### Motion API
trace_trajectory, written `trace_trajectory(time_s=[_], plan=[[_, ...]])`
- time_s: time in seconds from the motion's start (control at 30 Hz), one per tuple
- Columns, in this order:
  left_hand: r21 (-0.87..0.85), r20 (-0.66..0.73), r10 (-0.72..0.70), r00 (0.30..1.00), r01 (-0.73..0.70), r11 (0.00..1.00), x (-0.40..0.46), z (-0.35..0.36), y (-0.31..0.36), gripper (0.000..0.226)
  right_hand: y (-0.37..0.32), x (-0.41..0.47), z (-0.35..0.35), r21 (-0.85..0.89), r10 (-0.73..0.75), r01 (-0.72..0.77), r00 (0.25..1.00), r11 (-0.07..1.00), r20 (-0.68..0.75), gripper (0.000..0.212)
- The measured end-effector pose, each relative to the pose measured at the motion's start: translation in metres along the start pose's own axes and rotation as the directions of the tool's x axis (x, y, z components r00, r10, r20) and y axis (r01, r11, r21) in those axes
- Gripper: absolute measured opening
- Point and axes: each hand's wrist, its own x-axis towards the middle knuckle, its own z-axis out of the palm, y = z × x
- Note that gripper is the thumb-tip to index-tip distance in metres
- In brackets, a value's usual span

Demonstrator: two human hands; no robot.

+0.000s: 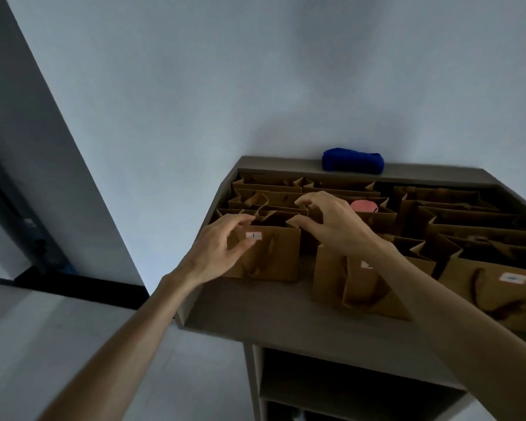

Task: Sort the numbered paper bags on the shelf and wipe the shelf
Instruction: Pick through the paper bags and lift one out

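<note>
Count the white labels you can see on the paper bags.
3. One label is on the front-left bag, by the left hand; one shows partly beside the right forearm on the middle bag; one is on the front-right bag. Others may be hidden.

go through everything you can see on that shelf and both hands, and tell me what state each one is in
front-left bag: upright, mouth open, white label facing the camera.
left hand: fingers on that bag's left rim and front.
right hand: fingers curled at its right rim.
middle front bag: upright, label partly hidden.
blue cloth: bundled, unused, on the shelf back ledge.
</note>
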Motion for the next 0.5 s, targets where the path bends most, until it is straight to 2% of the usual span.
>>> trace_trajectory(time_s=[0.1,0.2,0.27,0.4,0.5], plan=[[-0.011,-0.016,0.019,1.0,-0.019,1.0,0.017,-0.003,-0.014,0.042,0.008,0.022,0.011,-0.077,-0.042,0.049,0.995,0.996,0.091,0.031],[-0.019,-0.038,0.008,0.999,-0.009,1.0,0.038,-0.009,-0.03,0.035,0.013,0.038,0.022,-0.188,-0.02,0.064,0.974,0.98,0.225,0.029],[0.004,-0.007,-0.01,1.0,0.011,1.0,0.051,-0.013,-0.04,0.033,0.014,0.047,0.026,-0.264,-0.007,0.078,0.965,0.961,0.26,0.026],[0.071,0.101,-0.038,0.994,0.031,0.997,0.07,-0.014,-0.064,0.027,0.016,0.062,0.03,-0.237,0.038,0.031,0.959,0.971,0.279,0.021],[0.068,0.101,-0.029,0.995,0.022,0.997,0.079,-0.013,-0.073,0.024,0.017,0.068,0.03,-0.225,0.063,0.007,0.951,0.974,0.303,0.02]])
